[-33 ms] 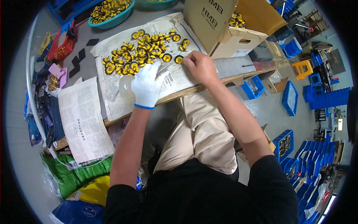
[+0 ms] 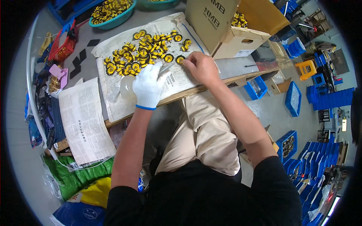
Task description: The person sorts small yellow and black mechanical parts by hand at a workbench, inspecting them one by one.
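My left hand (image 2: 148,86), in a white knitted glove with a blue cuff, is closed at the table's near edge. A thin silvery tool (image 2: 165,69) sticks out between its thumb and fingers; its exact kind is unclear. My bare right hand (image 2: 201,68) has its thumb and forefinger closed at the rim of a yellow-and-black wheel-like part (image 2: 180,60). A similar round part (image 2: 169,58) lies just left of it. Beyond both hands, a loose pile of these yellow-and-black parts (image 2: 143,52) covers the newspaper (image 2: 177,77). A translucent round object (image 2: 128,87) lies beside my left hand.
An open cardboard box (image 2: 241,43) with more yellow parts stands right of the newspaper. A teal basin (image 2: 113,23) of parts sits at the far left, near a red basket (image 2: 63,47). Another newspaper sheet (image 2: 86,120) hangs over the front edge. Blue crates (image 2: 256,88) stand on the floor.
My right hand has shifted slightly to the left, and the wheel-like part at its fingertips has moved a little left with it. My left hand has stayed in place.
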